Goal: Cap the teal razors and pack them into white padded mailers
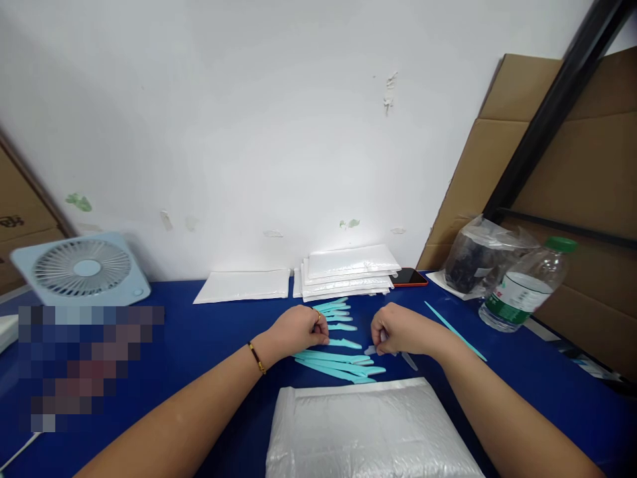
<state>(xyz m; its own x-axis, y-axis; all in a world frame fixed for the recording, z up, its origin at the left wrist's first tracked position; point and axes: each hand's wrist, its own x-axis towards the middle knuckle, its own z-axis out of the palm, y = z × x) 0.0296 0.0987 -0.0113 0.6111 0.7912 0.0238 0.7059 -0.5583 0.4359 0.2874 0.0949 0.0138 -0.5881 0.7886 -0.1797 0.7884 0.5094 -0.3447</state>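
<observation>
From the head camera I see thin turquoise plastic sticks point(338, 358) fanned on the blue table point(199, 338). My left hand point(298, 330) rests curled on them; my right hand point(395, 332) pinches something small that I can't identify.

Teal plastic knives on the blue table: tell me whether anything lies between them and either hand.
Nothing visible does. The left hand rests curled against the teal plastic knives, touching the row. The right hand sits just right of them, pinching a small whitish piece. The white padded mailer lies nearer the person, out of the way.
</observation>
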